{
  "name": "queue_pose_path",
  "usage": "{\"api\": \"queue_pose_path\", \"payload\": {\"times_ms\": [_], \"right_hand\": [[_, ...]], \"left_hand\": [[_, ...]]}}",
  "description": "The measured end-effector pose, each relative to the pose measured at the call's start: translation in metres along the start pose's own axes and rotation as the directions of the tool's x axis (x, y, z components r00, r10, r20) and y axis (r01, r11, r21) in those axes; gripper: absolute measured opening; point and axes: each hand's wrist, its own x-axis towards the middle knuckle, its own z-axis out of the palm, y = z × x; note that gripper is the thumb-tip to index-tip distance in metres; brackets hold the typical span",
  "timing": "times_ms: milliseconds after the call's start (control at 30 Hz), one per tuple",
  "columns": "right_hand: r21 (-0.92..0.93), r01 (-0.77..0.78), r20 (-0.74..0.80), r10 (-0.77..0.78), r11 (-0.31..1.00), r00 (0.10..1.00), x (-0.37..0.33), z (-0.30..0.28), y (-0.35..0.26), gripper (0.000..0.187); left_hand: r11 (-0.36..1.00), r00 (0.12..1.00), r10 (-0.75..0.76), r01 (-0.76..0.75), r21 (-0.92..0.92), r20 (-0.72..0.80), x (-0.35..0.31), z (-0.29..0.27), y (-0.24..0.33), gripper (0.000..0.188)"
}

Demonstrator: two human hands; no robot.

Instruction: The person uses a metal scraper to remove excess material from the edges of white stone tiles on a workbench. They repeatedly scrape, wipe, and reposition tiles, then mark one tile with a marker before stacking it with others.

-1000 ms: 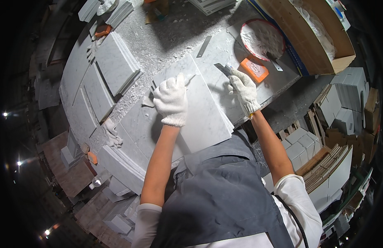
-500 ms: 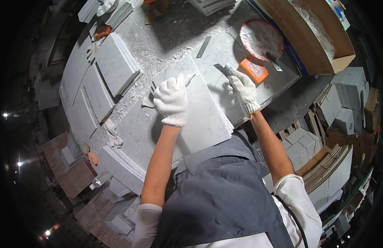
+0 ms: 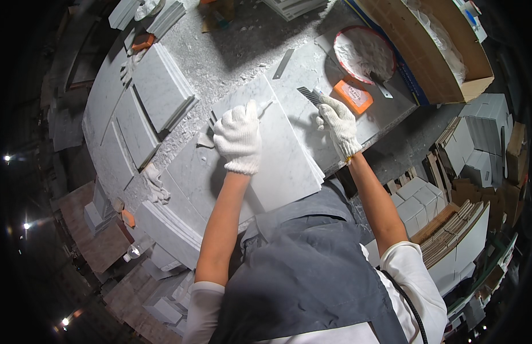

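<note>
My left hand (image 3: pixel 238 137), in a white knitted glove, is closed above a pale grey-veined marble tile (image 3: pixel 286 172). A thin, pale pointed piece (image 3: pixel 267 106) sticks out past its fingers; the rest is hidden by the glove. Gloved in the same white knit, my right hand (image 3: pixel 337 125) pinches a dark, finely striped strip (image 3: pixel 308 96) with a whitish-blue bit beside it. The tile lies at the top of a short stack, its lower corner near my apron. Just beyond my right fingertips lies an orange box (image 3: pixel 353 96).
A red-rimmed bowl of white paste (image 3: pixel 363 54) and a flat metal strip (image 3: pixel 283 64) lie farther back. Tile stacks (image 3: pixel 162 86) and a crumpled glove (image 3: pixel 157 186) are at left. An open cardboard box (image 3: pixel 426 51) stands at right. White debris covers the worktop.
</note>
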Motion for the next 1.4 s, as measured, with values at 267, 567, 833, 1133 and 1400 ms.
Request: {"api": "queue_pose_path", "payload": {"times_ms": [267, 567, 833, 1133, 1400], "right_hand": [[-0.012, 0.004, -0.059, -0.005, 1.000, 0.998, 0.003, -0.003, 0.007, 0.040], [-0.044, 0.042, 0.069, -0.039, 0.998, 0.997, -0.001, 0.003, 0.012, 0.044], [-0.040, 0.119, 0.088, -0.115, 0.992, 0.989, 0.034, -0.010, -0.003, 0.037], [-0.076, -0.057, 0.039, 0.060, 0.996, 0.997, -0.003, -0.013, 0.015, 0.014], [-0.128, 0.008, 0.141, 0.010, 0.992, 0.990, -0.010, -0.043, 0.030, 0.015]], "left_hand": [[0.997, 0.993, -0.047, 0.053, -0.050, 0.106, -0.008, -0.001, 0.001, 0.012], [0.607, 0.895, -0.443, 0.342, -0.717, 0.053, -0.046, -0.006, -0.010, 0.039], [-0.115, 0.528, -0.628, 0.664, -0.739, 0.571, -0.126, -0.014, -0.068, 0.042], [0.020, 0.548, -0.693, 0.664, -0.747, 0.468, -0.173, 0.060, -0.081, 0.043], [0.178, 0.634, -0.682, 0.626, -0.759, 0.363, -0.175, 0.057, -0.086, 0.056]]}}
